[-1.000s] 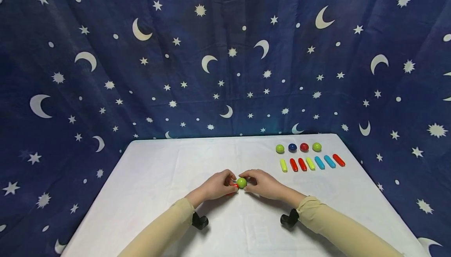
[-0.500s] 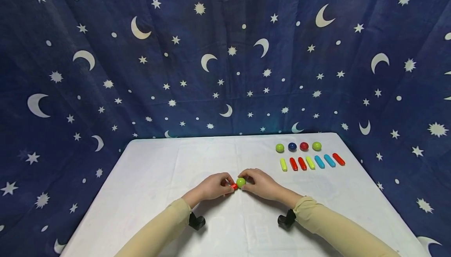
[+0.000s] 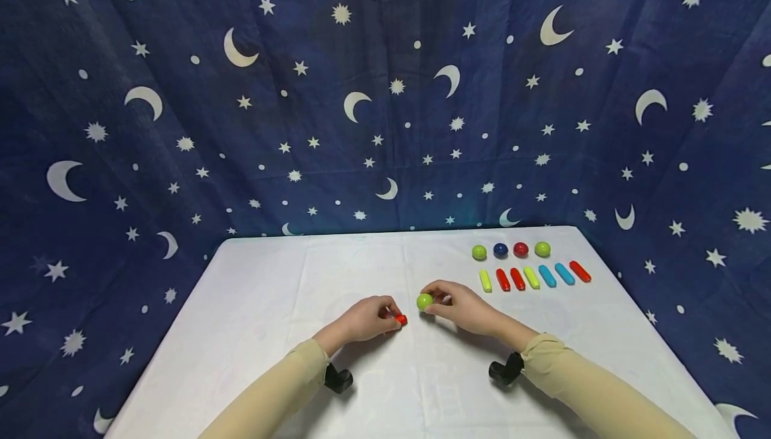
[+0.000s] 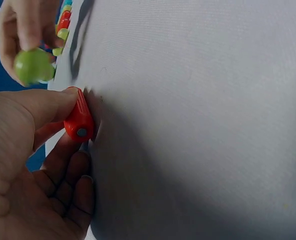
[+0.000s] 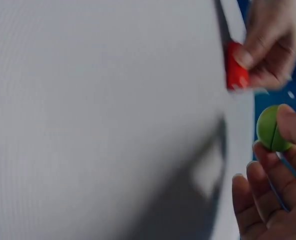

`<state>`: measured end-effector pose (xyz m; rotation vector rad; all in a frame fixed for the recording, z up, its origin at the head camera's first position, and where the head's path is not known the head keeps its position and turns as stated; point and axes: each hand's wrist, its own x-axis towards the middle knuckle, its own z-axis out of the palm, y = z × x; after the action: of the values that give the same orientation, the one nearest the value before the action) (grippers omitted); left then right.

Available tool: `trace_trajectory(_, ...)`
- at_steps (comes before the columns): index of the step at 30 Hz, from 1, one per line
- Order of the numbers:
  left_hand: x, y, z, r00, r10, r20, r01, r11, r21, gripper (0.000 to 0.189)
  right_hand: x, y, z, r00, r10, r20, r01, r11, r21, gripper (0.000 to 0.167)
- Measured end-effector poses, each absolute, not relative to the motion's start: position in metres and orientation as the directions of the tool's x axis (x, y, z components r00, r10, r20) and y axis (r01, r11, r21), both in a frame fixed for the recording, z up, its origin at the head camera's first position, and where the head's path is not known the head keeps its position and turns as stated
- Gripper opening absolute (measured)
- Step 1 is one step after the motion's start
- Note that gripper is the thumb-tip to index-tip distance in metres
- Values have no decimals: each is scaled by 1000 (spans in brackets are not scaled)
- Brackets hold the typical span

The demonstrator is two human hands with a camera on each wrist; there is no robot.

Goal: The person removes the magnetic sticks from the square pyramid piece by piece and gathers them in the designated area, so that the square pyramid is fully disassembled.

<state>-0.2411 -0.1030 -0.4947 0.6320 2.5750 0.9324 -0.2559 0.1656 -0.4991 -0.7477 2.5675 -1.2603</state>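
My left hand point(image 3: 364, 318) pinches a short red rod point(image 4: 79, 120) between thumb and fingers, low over the white table. A small grey disc, like a magnet, shows on the rod's end in the left wrist view. To its right, my right hand point(image 3: 462, 306) holds a lime-green ball point(image 3: 424, 302) by thumb and fingertips. A gap separates ball and rod. In the right wrist view a seam line runs across the green ball point(image 5: 272, 128), and the red rod point(image 5: 237, 67) appears above it in the other hand.
At the back right of the white table point(image 3: 271, 292) stand a row of balls, green, blue point(image 3: 500, 249) and red point(image 3: 521, 249). In front of them lie several rods, yellow, red and blue point(image 3: 547, 276). A dark blue star-patterned cloth point(image 3: 337, 124) hangs behind.
The green ball was against the red rod's end; my right hand has since drawn it away to the right and slightly back. My left hand has stayed nearly in place with the rod.
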Motion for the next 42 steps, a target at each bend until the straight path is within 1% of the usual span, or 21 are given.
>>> trace_trajectory(3, -240, -103, -495, -849, 507, -152, 295, 691, 660, 11, -265, 194, -486, -891, -439, 114, -352, 512, -783, 33)
trace_trajectory(5, -240, -104, -494, -851, 503, -152, 294, 694, 657, 11, -273, 220, -477, -920, -362, 147, -335, 537, -775, 40)
trace_trajectory(7, -240, -104, -494, -851, 502, -153, 293, 696, 655, 12, -281, 248, -470, -948, -271, 169, -300, 572, -763, 47)
trace_trajectory(10, -240, -104, -494, -852, 500, -155, 291, 698, 654, 12, -291, 290, -461, -979, -122, 163, -203, 629, -750, 54)
trace_trajectory(14, -240, -104, -494, -854, 495, -158, 287, 703, 651, 12, -299, 337, -457, -986, 52, 159, -85, 660, -747, 59)
trace_trajectory(16, -240, -105, -494, -856, 490, -163, 280, 706, 650, 12, -303, 355, -459, -981, 111, 160, -46, 669, -742, 60)
trace_trajectory(19, -240, -106, -493, -858, 484, -173, 267, 708, 654, 12, -307, 376, -465, -977, 158, 143, 3, 681, -732, 61)
trace_trajectory(25, -239, -105, -492, -853, 492, -172, 265, 693, 670, 13, -311, 396, -478, -975, 209, 75, 111, 749, -653, 58)
trace_trajectory(30, -239, -105, -494, -855, 488, -175, 257, 692, 675, 13, -316, 399, -481, -964, 263, 30, 184, 751, -635, 54)
trace_trajectory(38, -239, -104, -493, -859, 478, -183, 247, 701, 669, 13, -325, 395, -485, -947, 321, 28, 243, 769, -592, 51)
trace_trajectory(42, -239, -105, -493, -861, 472, -189, 242, 708, 664, 12, -328, 394, -488, -939, 344, -11, 291, 775, -560, 50)
